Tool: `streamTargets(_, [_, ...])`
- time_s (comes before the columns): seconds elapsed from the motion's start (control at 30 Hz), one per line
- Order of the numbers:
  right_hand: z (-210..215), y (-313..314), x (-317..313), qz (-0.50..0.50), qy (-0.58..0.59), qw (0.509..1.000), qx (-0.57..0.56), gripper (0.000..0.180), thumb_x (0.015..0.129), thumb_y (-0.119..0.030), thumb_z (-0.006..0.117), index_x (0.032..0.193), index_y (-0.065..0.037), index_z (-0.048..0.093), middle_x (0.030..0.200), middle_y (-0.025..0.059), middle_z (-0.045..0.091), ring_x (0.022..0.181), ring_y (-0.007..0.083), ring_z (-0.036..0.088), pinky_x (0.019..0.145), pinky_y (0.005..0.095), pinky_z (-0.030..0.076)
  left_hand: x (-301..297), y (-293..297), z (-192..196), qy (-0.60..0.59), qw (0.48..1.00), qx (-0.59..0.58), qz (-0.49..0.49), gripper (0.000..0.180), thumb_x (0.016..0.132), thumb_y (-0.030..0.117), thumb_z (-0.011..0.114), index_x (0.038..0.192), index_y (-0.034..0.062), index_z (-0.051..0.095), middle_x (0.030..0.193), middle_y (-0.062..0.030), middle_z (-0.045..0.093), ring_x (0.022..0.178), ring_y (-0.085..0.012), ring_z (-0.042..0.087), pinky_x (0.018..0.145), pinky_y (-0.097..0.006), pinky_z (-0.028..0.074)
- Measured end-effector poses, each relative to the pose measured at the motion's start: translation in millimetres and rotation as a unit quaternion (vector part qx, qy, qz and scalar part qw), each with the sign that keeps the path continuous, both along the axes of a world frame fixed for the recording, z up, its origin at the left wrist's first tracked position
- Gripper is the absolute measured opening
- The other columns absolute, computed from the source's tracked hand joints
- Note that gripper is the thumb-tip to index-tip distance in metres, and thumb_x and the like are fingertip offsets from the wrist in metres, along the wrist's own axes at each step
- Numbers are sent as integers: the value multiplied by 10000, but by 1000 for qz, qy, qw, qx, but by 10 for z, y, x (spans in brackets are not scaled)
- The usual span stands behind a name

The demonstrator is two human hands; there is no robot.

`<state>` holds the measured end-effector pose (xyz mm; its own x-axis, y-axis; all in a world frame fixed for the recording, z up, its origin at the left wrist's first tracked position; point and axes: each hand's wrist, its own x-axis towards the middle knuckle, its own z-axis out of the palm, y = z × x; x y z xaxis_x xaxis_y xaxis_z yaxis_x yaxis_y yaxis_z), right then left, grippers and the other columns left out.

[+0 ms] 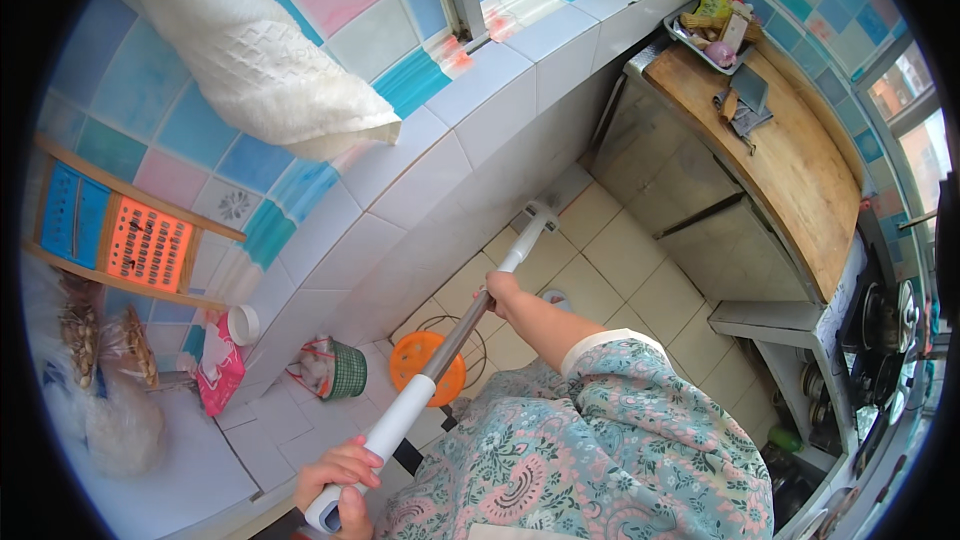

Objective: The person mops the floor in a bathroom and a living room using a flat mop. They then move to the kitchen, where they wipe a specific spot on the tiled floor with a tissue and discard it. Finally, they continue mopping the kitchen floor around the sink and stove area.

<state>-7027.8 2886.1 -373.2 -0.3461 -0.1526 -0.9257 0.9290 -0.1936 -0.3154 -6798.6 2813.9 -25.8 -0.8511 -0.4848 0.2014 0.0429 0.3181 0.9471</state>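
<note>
A long mop (455,344) with a white grip, a bare metal pole and a white lower sleeve slants away from me across the floor. Around the end of its white grip my left hand (340,480) is closed, low in the view. Farther along, my right hand (498,292) wraps the metal pole near the lower sleeve. The mop head (541,214) rests on the tiled floor close to the base of the white-tiled wall; its underside is hidden. Beneath the pole stands an orange stool (427,368), partly covered by it.
To the right stands a metal cabinet (690,160) with a wooden top (770,155) holding a tray (712,45) of food. A green basket (345,372) sits left of the stool. A white towel (260,60) hangs above the ledge. Pots (885,315) stand at far right.
</note>
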Motion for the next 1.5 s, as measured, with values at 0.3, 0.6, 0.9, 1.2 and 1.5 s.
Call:
streamTargets(0.3, [289,-12,366,-5,-71,992,-101,268,887,-133,403,1093,23,331,776,113,507,586,217,556,535,336,536,79,128,718,-15,999,8,-43,181,771,159,601,800,27,480,679,-132,542,674,-234,531,705,-427,448])
streamTargets(0.6, [497,127,546,-274,-179,928,-177,201,844,-123,525,908,-24,362,637,81,456,490,185,469,434,302,460,-118,-217,1042,175,956,-34,-235,190,711,163,635,662,84,470,534,-26,550,505,-183,581,599,-367,510])
streamTargets(0.9, [-51,777,-247,-433,-97,868,-223,179,848,-148,516,851,-55,363,579,58,440,479,168,473,424,275,448,-714,-361,313,156,935,163,-274,260,779,177,627,675,126,394,601,6,434,561,-134,469,844,-404,401])
streamTargets(1.2, [-286,634,-962,-424,-9,884,-196,179,856,-101,500,908,-38,341,651,65,435,493,156,459,406,274,423,-1442,-269,123,129,945,153,-259,263,779,149,579,610,133,378,569,3,445,571,-131,471,791,-355,383])
streamTargets(1.5, [-370,420,-821,-252,-1,968,8,191,835,-34,461,981,42,366,712,111,444,500,177,454,402,312,413,-1135,-195,22,120,973,197,-16,188,826,129,448,678,120,334,594,3,384,577,-113,406,748,-332,368])
